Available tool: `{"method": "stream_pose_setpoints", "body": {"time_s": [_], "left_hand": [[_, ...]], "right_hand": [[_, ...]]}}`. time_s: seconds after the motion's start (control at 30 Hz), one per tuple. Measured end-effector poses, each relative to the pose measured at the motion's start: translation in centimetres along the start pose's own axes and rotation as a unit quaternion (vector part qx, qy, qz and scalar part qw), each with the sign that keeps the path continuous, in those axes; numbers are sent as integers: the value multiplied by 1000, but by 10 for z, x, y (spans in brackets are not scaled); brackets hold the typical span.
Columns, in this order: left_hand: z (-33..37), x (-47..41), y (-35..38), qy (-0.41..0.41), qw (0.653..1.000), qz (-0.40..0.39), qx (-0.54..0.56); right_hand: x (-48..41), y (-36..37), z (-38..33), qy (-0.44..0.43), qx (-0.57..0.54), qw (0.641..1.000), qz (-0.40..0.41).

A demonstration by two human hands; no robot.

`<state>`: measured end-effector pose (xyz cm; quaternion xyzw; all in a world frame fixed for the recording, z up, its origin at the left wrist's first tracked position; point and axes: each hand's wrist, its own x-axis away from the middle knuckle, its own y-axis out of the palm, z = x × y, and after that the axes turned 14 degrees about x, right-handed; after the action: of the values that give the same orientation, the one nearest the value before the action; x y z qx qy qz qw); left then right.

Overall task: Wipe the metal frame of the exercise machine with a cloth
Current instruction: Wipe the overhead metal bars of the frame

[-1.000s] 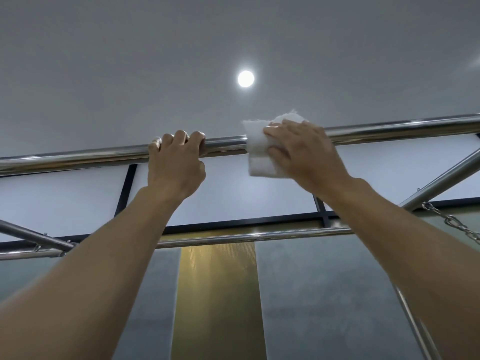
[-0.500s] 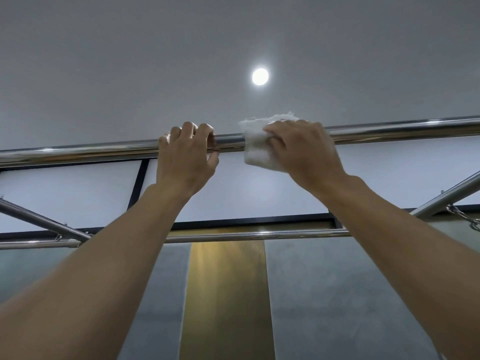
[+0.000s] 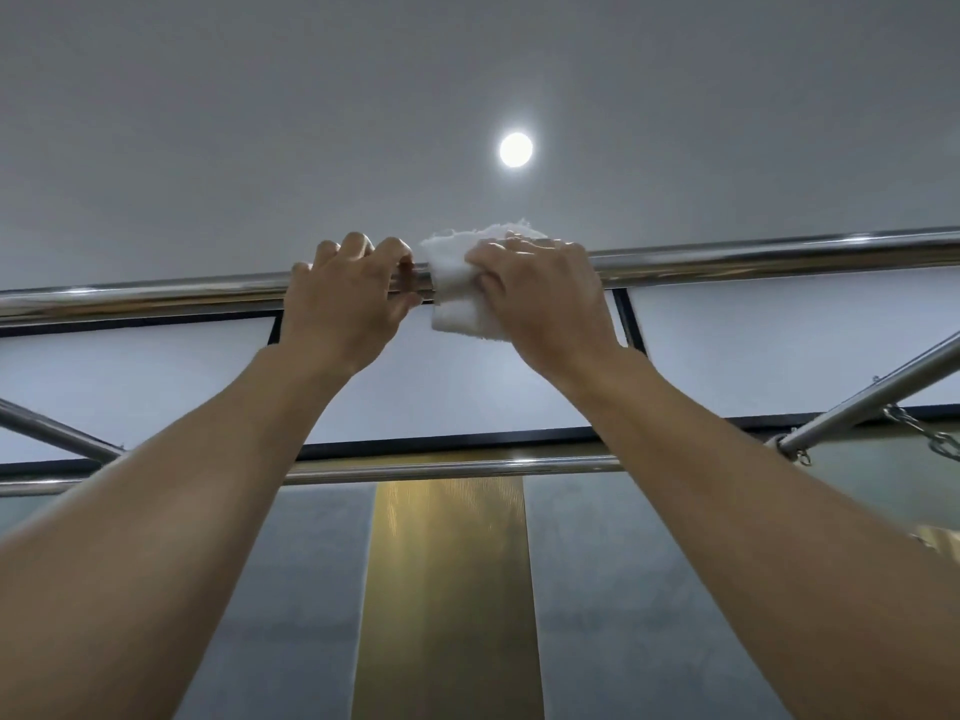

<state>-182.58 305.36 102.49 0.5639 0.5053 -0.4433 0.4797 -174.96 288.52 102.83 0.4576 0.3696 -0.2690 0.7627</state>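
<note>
A shiny round steel bar [image 3: 156, 296] of the machine's frame runs across the middle of the picture, rising slightly to the right. The right hand [image 3: 540, 304] has its fingers [image 3: 535, 249] curled round a folded white cloth [image 3: 454, 298], which is wrapped over the bar at centre. The left hand [image 3: 345, 304] grips the bare bar just beside the cloth, likely blocking any leftward stroke. No writing is legible.

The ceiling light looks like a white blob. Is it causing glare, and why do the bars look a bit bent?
Head view: the ceiling light is blown out, with a soft halo. The top bar carries bright reflected streaks, and its slight bow suggests wide-angle distortion. The left hand, right hand and cloth look fairly sharp.
</note>
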Motion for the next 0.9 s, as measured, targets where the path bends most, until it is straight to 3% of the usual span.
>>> {"method": "stream_pose_setpoints", "body": {"time_s": [0.2, 0.27, 0.4, 0.57, 0.8, 0.9], "left_hand": [[-2, -5, -9, -1, 999, -23, 27], [-3, -4, -10, -3, 999, -20, 31], [-5, -4, -11, 0, 1000, -25, 1], [-15, -2, -22, -24, 998, -46, -26], [-52, 2, -36, -60, 996, -56, 18], [-55, 1, -34, -60, 996, -56, 18]], "right_hand": [[4, -3, 22, 82, 26, 996, 13], [-14, 2, 16, 94, 37, 995, -26], [-31, 7, -12, 53, 44, 994, -86], [-5, 0, -15, -21, -19, 1000, 4], [-9, 0, 6, 84, 8, 996, -14], [-31, 11, -23, 64, 28, 995, -66]]}}
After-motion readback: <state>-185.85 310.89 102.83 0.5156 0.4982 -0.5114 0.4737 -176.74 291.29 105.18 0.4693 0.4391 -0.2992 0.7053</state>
